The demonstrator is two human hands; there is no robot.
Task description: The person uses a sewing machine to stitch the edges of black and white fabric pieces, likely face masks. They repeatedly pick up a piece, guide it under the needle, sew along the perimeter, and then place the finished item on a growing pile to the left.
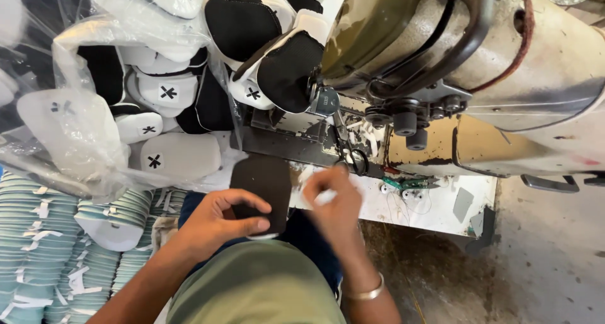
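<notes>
My left hand (217, 220) pinches the flat dark brown leather piece (261, 188); my right hand (334, 201) grips a small white strip (324, 198), which could slip, blurred mid-motion.

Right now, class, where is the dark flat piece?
In the head view, the dark flat piece sits low and centre-left, held in the left hand, just below the sewing machine.

You're looking down at a stained concrete floor (542, 248), w/ daylight glaring off a worn white bench (435, 207) & cream machine (542, 78).
</notes>
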